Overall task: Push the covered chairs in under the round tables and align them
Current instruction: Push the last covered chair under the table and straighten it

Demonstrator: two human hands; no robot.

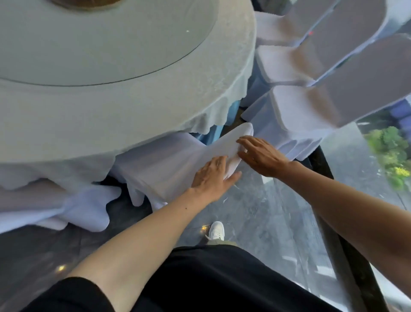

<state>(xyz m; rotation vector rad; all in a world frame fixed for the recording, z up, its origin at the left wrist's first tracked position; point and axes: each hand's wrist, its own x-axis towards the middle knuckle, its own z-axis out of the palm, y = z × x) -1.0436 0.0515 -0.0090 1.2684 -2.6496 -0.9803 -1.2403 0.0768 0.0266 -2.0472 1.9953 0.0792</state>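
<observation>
I can't see the front of the covered chair (175, 162): it's gone under the cloth of the bench (138, 111), which itself runs off the top and left edges. The neighbouring chairs (311, 107) are smeared and cropped on the right. Brown thing (89, 2) up top, can't tell what it is.
</observation>
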